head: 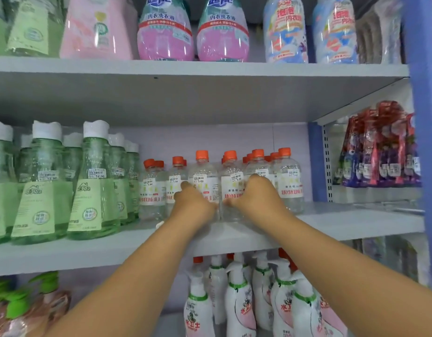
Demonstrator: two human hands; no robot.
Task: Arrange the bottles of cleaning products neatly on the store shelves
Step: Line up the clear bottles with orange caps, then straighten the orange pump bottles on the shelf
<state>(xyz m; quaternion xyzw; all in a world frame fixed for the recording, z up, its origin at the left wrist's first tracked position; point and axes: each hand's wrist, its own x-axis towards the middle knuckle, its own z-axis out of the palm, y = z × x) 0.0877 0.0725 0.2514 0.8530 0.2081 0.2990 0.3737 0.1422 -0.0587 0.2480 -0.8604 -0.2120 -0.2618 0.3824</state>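
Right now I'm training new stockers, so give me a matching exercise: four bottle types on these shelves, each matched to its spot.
Things:
1. Green bottles
2. Orange-capped bottles
3. Pink bottles
4. White pump bottles

Places:
A. Top shelf, centre
B. Bottom shelf, below the hands
C. Middle shelf, left
D. Middle shelf, at the hands

Pairs: 1-C, 2-D, 3-A, 4-B
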